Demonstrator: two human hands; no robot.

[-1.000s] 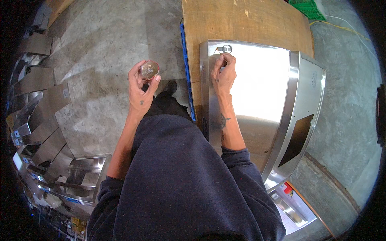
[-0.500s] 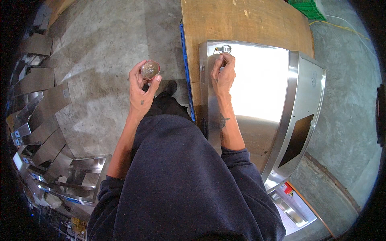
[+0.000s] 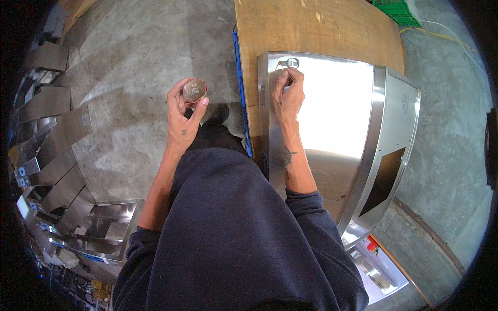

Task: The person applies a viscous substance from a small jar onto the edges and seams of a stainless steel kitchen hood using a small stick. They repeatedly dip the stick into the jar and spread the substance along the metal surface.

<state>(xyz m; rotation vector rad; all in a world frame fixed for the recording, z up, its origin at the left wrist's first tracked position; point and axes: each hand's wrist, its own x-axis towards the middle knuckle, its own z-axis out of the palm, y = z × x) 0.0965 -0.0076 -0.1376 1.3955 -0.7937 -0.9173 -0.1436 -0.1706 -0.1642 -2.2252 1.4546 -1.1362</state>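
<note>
- The left hand (image 3: 182, 111) holds a round, clear container (image 3: 195, 90) above the floor, outside the left edge of the wooden tabletop (image 3: 316, 26); its thumb and fingers curl around the container's sides.
- The right hand (image 3: 289, 98) is at the far left corner of a steel housing (image 3: 332, 124) lying on the tabletop.
- Its thumb and fingertips press together just beside a dark ring (image 3: 292, 63); whether they pinch anything, I cannot tell.

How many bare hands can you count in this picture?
2. The left hand holds a round object above the floor; the right hand is over the steel unit. No others show.
</note>
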